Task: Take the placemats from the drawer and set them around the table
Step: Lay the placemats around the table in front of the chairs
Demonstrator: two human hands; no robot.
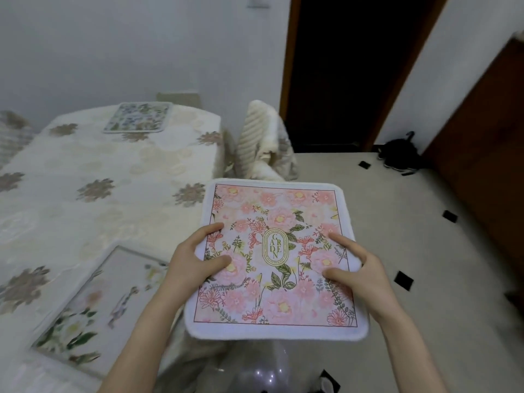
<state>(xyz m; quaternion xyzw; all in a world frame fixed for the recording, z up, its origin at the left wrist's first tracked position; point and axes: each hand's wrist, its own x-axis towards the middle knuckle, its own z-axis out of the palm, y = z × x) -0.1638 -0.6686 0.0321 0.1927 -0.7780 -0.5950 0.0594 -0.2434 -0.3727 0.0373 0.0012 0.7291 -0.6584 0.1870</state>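
Note:
A pink floral placemat (278,211) with a white border and a "GARDEN" oval is held level in the air, right of the table. My left hand (195,256) grips its left edge, thumb and a finger on top. My right hand (354,268) grips its right edge the same way. A pale floral placemat (93,307) lies on the table's near corner. A blue-green floral placemat (139,117) lies at the table's far end.
The table (93,171) wears a cream cloth with brown flowers. A chair draped in striped fabric (263,137) stands at its far right corner. A dark doorway (348,69), a black bag (402,154) and a brown wooden door (487,131) are to the right.

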